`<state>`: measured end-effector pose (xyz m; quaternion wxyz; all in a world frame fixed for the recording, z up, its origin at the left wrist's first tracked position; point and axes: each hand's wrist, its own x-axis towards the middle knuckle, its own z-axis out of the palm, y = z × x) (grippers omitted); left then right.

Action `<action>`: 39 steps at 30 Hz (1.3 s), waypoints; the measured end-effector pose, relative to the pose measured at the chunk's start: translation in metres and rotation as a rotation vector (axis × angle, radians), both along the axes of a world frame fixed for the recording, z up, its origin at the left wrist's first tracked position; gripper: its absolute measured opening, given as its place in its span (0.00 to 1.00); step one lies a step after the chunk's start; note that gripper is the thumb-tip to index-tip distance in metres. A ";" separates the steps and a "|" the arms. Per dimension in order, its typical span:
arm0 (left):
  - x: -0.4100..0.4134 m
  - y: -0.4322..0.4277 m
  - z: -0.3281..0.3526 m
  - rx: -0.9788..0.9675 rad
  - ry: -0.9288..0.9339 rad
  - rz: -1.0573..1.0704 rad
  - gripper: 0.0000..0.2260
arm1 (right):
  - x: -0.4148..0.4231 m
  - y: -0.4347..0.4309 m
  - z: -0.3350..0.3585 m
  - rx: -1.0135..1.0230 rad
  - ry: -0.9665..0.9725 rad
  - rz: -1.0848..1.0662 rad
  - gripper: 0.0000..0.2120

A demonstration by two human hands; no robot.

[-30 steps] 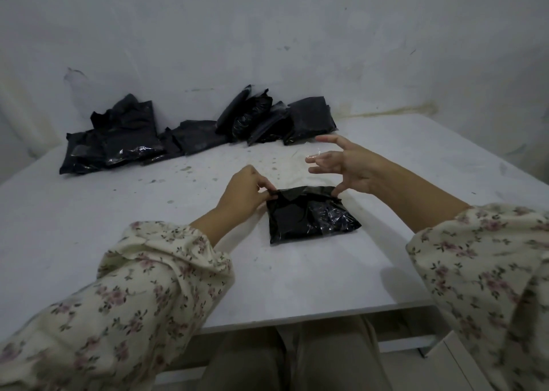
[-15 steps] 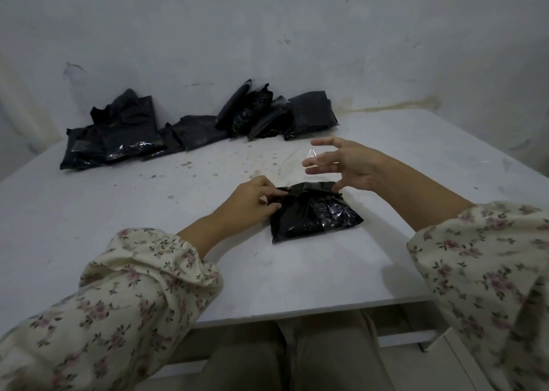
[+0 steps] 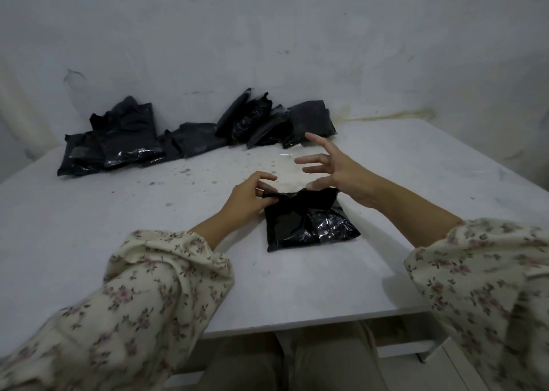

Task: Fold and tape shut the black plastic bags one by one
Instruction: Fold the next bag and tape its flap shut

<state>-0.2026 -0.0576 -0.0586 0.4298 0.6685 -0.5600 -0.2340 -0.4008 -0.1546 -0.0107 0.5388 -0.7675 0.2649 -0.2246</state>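
A filled black plastic bag [image 3: 300,224] lies on the white table [image 3: 118,218] in front of me, its top edge folded over. My left hand [image 3: 248,199] pinches the folded top-left corner of this bag. My right hand [image 3: 335,171] hovers just above the bag's top-right edge with fingers spread, and its thumb is close to the fold. A faint clear strip, perhaps tape [image 3: 285,155], shows near its fingertips; I cannot tell if it sticks to a finger.
Several black bags lie along the back wall: a looser pile at the left [image 3: 118,141] and a leaning row at the middle [image 3: 276,123]. The table's front edge [image 3: 297,325] is just above my lap. Small specks dot the tabletop.
My right hand has risen slightly and spread its fingers wider. My left hand has shifted its pinch along the bag's top-left corner. The bag has stayed in place.
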 end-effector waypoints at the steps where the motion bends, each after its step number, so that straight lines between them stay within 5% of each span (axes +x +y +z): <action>1: -0.001 -0.003 0.000 -0.013 0.075 0.073 0.14 | 0.001 -0.001 0.000 -0.033 0.002 -0.012 0.47; 5: -0.002 -0.017 -0.004 -0.010 0.397 0.302 0.08 | 0.007 -0.012 -0.001 -0.157 0.011 -0.117 0.51; 10: 0.000 -0.032 -0.010 -0.004 0.439 0.425 0.12 | 0.020 -0.023 -0.009 -0.266 0.026 -0.277 0.49; 26: -0.006 -0.019 -0.010 -0.064 -0.022 0.132 0.09 | 0.026 -0.044 -0.031 -0.434 0.110 -0.259 0.51; 31: 0.001 -0.019 -0.009 0.078 -0.234 0.039 0.08 | 0.024 -0.045 -0.031 -0.405 0.106 -0.267 0.51; 36: -0.002 -0.026 -0.005 0.132 -0.172 0.098 0.04 | 0.021 -0.043 -0.028 -0.403 0.078 -0.284 0.50; 39: -0.007 -0.034 -0.003 0.168 -0.112 0.169 0.18 | 0.021 -0.042 -0.028 -0.370 0.029 -0.288 0.51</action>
